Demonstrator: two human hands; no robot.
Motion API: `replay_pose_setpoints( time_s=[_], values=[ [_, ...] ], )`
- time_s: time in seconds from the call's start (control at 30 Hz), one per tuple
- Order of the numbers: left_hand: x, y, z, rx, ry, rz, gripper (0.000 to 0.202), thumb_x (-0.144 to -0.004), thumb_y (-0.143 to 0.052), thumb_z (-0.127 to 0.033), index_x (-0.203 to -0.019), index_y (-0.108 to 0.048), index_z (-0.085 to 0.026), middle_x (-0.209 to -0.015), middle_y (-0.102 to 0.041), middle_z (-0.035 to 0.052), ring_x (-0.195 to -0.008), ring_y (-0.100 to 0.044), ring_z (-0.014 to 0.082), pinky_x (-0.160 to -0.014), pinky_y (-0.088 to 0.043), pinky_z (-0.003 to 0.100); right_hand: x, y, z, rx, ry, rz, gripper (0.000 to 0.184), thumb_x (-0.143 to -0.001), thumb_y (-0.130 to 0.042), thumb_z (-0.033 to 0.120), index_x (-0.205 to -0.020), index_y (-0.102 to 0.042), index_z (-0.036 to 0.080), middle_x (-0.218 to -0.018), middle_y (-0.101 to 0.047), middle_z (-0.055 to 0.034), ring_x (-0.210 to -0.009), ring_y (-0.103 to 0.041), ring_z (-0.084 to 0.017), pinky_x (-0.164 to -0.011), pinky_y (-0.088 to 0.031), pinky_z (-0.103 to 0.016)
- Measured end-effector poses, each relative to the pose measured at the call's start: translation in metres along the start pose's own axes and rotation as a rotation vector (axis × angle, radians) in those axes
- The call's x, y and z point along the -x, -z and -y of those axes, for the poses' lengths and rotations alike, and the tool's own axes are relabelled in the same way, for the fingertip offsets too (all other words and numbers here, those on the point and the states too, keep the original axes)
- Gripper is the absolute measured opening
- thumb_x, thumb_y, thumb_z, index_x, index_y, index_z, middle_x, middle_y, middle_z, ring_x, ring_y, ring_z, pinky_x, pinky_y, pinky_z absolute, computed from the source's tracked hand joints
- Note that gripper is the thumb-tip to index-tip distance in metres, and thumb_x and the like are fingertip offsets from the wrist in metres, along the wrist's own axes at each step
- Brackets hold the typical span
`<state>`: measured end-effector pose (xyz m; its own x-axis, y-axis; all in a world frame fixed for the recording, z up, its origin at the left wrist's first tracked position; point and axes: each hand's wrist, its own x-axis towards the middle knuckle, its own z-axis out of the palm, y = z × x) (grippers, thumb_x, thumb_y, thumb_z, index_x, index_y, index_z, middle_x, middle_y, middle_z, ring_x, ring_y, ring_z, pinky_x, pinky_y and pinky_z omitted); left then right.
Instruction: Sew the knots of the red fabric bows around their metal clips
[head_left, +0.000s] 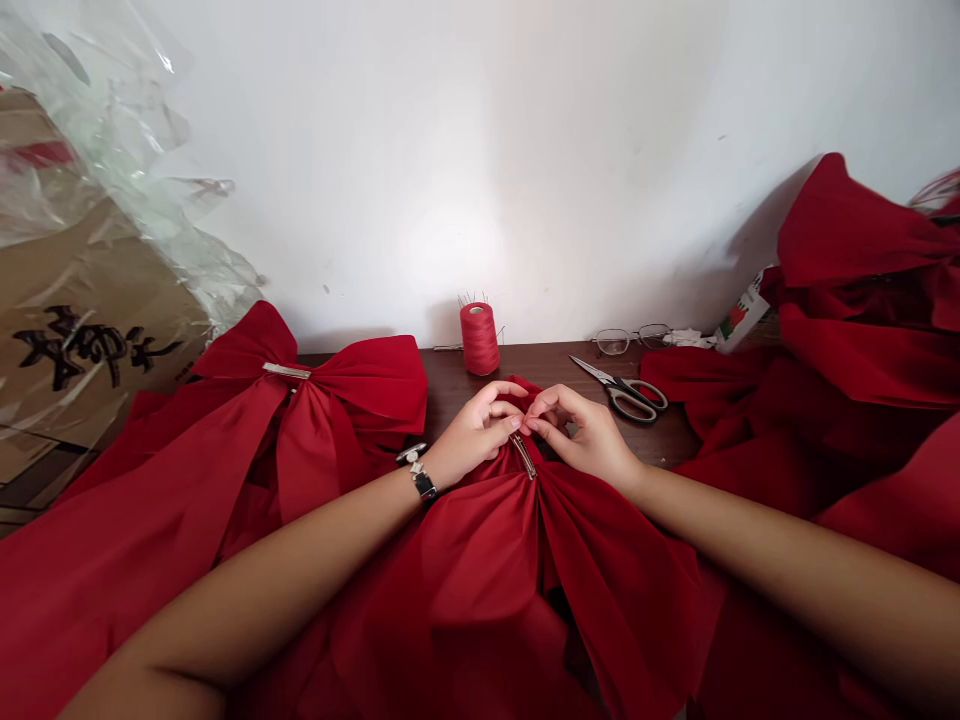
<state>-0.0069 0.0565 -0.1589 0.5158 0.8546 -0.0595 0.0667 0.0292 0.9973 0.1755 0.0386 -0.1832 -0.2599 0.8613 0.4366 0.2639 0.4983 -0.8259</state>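
Note:
A large red fabric bow (480,560) lies in front of me, its wide tails spread toward my body. At its gathered middle is a metal hair clip (524,456). My left hand (476,435) is closed at the upper end of this clip, thumb and fingers pinching the bow there. From the other side my right hand (589,432) comes in with thumb and index finger pressed together. Its fingertips meet those of the left hand. Whatever thin thing they pinch is too small to make out.
Behind my hands stands a red thread spool (479,338) with needles in its top. Scissors (626,392) and eyeglasses (630,338) lie to its right. Another clipped red bow (360,390) is at left, beside a cardboard box (97,290). Red fabric (862,360) piles up at right.

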Motion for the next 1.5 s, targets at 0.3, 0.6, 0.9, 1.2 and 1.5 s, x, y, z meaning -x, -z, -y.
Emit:
replay_pose_setpoints(
  time_s=[0.3,0.6,0.9,1.2,1.5],
  values=[
    [0.001,-0.002,0.002,-0.031,-0.073,0.039,0.038,-0.088,-0.058,-0.034,-0.122,-0.045,-0.022,-0.081,-0.06,-0.0028,-0.049,-0.036,0.0028,-0.047,-0.03,0.017,-0.001,0.0,0.006,0.076,0.031,-0.026,0.014,-0.086,-0.061,0.033,-0.08,-0.058,0.021,-0.075,-0.06,-0.003,-0.06,-0.049,-0.013,-0.057,-0.04,-0.027],
    [0.002,-0.002,0.006,-0.168,-0.234,0.082,0.043,-0.091,-0.054,-0.032,-0.13,-0.043,-0.019,-0.104,-0.065,0.0075,-0.097,-0.064,0.0176,-0.089,-0.046,0.029,-0.004,0.004,0.011,0.046,0.058,0.037,0.009,-0.086,-0.061,0.027,-0.082,-0.06,0.02,-0.075,-0.059,-0.0027,-0.063,-0.051,-0.013,-0.056,-0.039,-0.025],
    [0.001,0.004,0.008,-0.262,-0.26,0.156,0.056,-0.093,-0.049,-0.031,-0.143,-0.028,-0.016,-0.09,-0.064,0.0046,-0.083,-0.061,0.0138,-0.082,-0.046,0.027,-0.011,0.006,0.003,-0.175,-0.124,0.085,0.03,-0.074,-0.073,0.03,-0.095,-0.053,0.02,-0.075,-0.04,0.0039,-0.061,-0.036,-0.01,-0.056,-0.034,-0.023],
    [-0.001,0.01,0.004,-0.189,-0.219,0.267,0.066,-0.093,-0.051,-0.034,-0.147,-0.018,-0.019,-0.085,-0.062,0.0029,-0.08,-0.06,0.0134,-0.08,-0.045,0.027,-0.017,0.011,-0.003,-0.322,-0.251,0.172,0.048,-0.063,-0.081,0.038,-0.088,-0.042,0.021,-0.073,-0.039,0.0063,-0.063,-0.036,-0.009,-0.057,-0.032,-0.022],
    [-0.003,0.01,0.007,-0.183,-0.224,0.242,0.048,-0.093,-0.051,-0.035,-0.135,-0.033,-0.02,-0.085,-0.064,0.0034,-0.072,-0.058,0.0104,-0.071,-0.043,0.022,-0.017,0.012,-0.011,-0.298,-0.221,0.15,0.051,-0.061,-0.083,0.042,-0.088,-0.046,0.02,-0.068,-0.036,0.0073,-0.062,-0.035,-0.009,-0.057,-0.031,-0.023]
  ],
)
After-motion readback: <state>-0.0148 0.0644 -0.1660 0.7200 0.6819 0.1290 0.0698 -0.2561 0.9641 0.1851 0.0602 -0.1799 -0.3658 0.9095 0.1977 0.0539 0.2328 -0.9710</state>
